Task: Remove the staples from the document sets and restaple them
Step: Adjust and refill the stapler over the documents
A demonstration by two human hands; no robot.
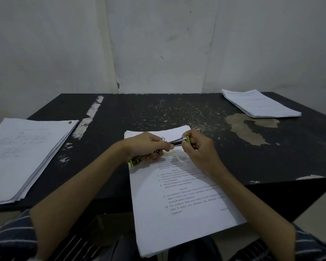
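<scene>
Stapler [178, 141]: chrome body, yellow-green ends, held slanting from low left to high right over the top of the printed document set [177, 219]. That set overhangs the near edge of the table [177, 110]. Left stack [26, 157]: fanned. Far-right stack [260, 104]: flat at the corner.

Both forearms reach forward, left hand [149, 146] and right hand [199, 147] meeting, fingers curled gripping.

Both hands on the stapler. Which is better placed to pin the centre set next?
Right, probably: the right hand grips the stapler over the document set, wrist above the page; the left hand holds it at the page's left edge.
</scene>
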